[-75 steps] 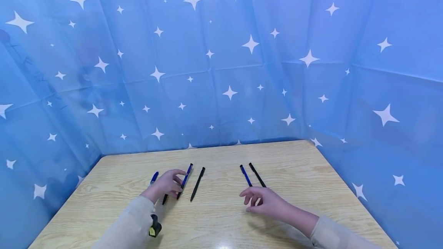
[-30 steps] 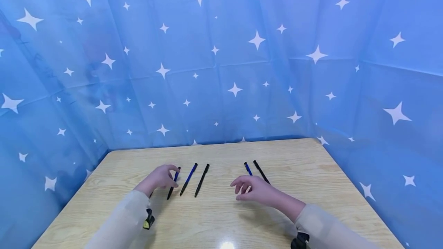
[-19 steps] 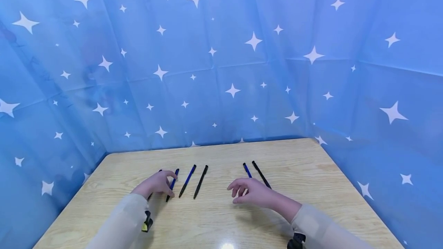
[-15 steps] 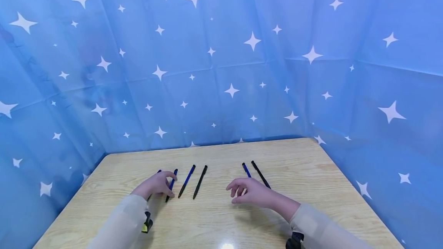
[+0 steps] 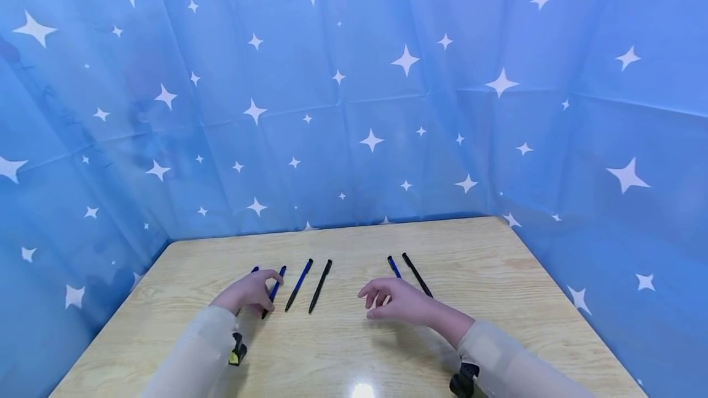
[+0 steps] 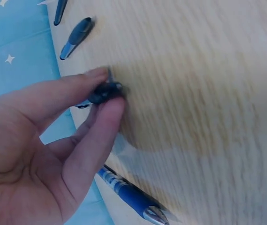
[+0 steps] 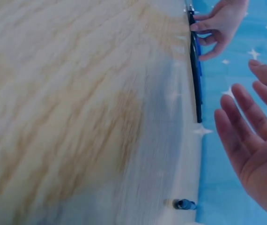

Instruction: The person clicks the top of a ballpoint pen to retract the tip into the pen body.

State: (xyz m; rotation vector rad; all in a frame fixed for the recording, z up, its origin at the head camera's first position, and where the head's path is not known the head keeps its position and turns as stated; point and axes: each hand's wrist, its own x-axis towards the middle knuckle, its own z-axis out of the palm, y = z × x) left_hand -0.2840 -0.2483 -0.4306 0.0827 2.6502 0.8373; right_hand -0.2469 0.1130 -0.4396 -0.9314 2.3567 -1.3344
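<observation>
In the head view my left hand (image 5: 250,292) is at the left of the table, thumb and forefinger pinching a slim blue-and-black pen (image 5: 273,292). The left wrist view shows the pen's dark end (image 6: 104,93) between the fingertips. Left of it lies another blue pen (image 6: 131,194), mostly hidden by the hand in the head view. To its right lie a blue pen (image 5: 299,285) and a black pen (image 5: 320,286). My right hand (image 5: 399,301) hovers over the table with loosely bent fingers, holding nothing. Just beyond it are a blue pen (image 5: 394,266), partly covered, and a black pen (image 5: 417,274).
The light wood-grain table (image 5: 354,343) ends at a blue curtain with white stars (image 5: 354,91) at the back and both sides. A dark strapped device with a yellow patch (image 5: 236,352) is on the left wrist, and a black one (image 5: 463,379) on the right.
My left hand has shifted left from beside the neighbouring blue pen to the pen it now pinches. My right hand has drifted slightly left. The head view has shifted a little.
</observation>
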